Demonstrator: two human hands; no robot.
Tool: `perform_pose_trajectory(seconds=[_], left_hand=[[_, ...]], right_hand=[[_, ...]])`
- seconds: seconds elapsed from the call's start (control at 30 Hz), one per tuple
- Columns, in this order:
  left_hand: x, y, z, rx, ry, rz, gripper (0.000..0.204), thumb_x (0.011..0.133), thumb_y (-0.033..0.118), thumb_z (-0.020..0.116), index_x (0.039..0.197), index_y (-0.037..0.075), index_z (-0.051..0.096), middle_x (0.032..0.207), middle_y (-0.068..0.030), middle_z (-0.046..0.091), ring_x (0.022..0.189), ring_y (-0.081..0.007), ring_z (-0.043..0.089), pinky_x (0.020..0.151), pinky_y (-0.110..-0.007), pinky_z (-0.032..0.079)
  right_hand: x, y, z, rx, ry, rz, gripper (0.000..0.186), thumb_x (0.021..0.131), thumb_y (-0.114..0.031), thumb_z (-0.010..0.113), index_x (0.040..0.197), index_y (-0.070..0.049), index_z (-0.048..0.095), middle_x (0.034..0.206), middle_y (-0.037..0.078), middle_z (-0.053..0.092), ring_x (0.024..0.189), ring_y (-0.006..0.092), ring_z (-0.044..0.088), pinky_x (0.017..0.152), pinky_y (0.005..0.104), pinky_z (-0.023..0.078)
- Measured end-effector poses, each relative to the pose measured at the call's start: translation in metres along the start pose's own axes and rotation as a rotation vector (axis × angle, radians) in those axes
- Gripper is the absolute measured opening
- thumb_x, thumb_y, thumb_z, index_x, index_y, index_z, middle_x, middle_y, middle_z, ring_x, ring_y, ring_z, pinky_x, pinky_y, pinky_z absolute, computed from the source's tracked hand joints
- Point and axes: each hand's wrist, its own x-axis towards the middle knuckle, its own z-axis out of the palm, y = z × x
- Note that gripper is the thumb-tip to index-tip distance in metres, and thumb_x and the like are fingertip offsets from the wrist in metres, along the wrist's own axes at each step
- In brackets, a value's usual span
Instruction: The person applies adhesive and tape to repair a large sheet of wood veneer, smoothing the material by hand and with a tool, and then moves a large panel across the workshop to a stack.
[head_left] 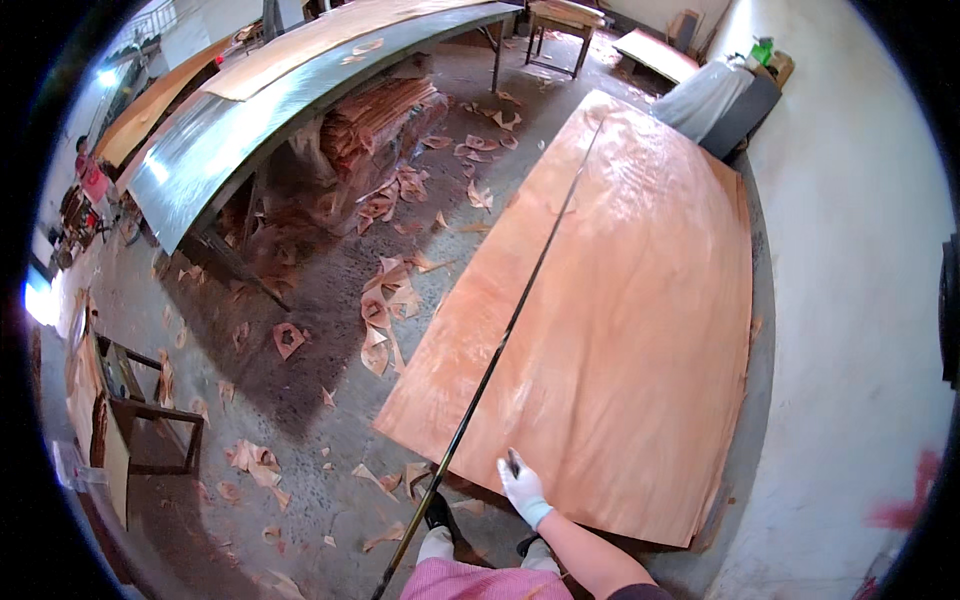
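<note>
My right hand (522,490), in a white glove, is over the near edge of a large stack of reddish wood veneer sheets (640,320) on the floor; I cannot tell whether it touches. Its fingers are curled around something small and dark that I cannot make out. A long, thin dark rod (500,350) lies diagonally across the veneer, left of that hand, and runs down past the sheets' edge to the bottom of the view. My left hand is out of view, so any grip on the rod is hidden. My dark shoes and pink garment show below.
A long metal-topped table (210,160) with veneer piled beneath stands upper left, a person (92,180) beyond it. A wooden stand (160,410) is at left. Veneer scraps (380,310) litter the floor. A white wall (860,300) and covered items (700,95) border the right.
</note>
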Motion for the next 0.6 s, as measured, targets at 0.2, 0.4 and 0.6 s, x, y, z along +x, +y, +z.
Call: perform_pose_trajectory(seconds=[0.2, 0.4, 0.6], left_hand=[[-0.031, -0.010, -0.088, -0.121, 0.190, -0.021, 0.035, 0.091, 0.037, 0.068, 0.087, 0.003, 0.071, 0.070, -0.0044, 0.066, 0.066, -0.0146, 0.061, 0.061, -0.033, 0.048], [0.001, 0.016, -0.157, -0.200, 0.322, -0.019, 0.035, 0.091, 0.037, 0.068, 0.086, 0.003, 0.071, 0.069, -0.0044, 0.065, 0.064, -0.0146, 0.060, 0.060, -0.033, 0.048], [0.015, 0.033, -0.186, -0.230, 0.367, 0.010, 0.035, 0.090, 0.037, 0.068, 0.085, 0.002, 0.071, 0.067, -0.0043, 0.065, 0.062, -0.0146, 0.060, 0.059, -0.033, 0.048]], right_hand=[[0.011, -0.080, 0.107, -0.001, 0.068, 0.188, 0.068, 0.087, -0.062, 0.061, 0.111, 0.002, 0.062, 0.078, 0.011, 0.067, 0.052, 0.0156, 0.060, 0.046, 0.0314, 0.046], [0.007, -0.077, 0.152, 0.083, 0.160, 0.074, 0.043, 0.089, -0.044, 0.064, 0.080, -0.002, 0.067, 0.067, 0.008, 0.068, 0.058, 0.0192, 0.064, 0.058, 0.0368, 0.050], [-0.079, -0.037, 0.215, -0.594, -0.295, 0.159, 0.067, 0.090, -0.060, 0.048, 0.102, 0.003, 0.068, 0.097, 0.026, 0.069, 0.095, 0.0408, 0.066, 0.085, 0.0462, 0.050]])
